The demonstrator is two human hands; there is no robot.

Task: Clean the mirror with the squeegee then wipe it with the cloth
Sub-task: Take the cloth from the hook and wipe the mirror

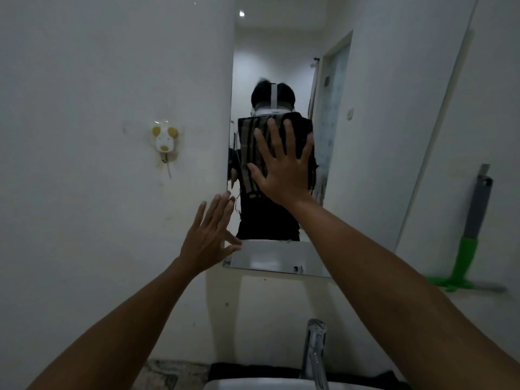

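Dim white walls (pixel 98 66), an animal-shaped hook (pixel 164 140), chrome tap (pixel 314 350) over a white basin (pixel 253 385).

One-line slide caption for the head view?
Right hand presses cloth on mirror; left hand at its edge; squeegee parked.

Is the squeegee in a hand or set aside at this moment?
Set aside. The squeegee leans against the wall at the right, touched by neither hand; the right hand presses the cloth flat against the mirror.

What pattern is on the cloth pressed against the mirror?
The cloth is striped, dark bands alternating with beige ones. It shows in the head view.
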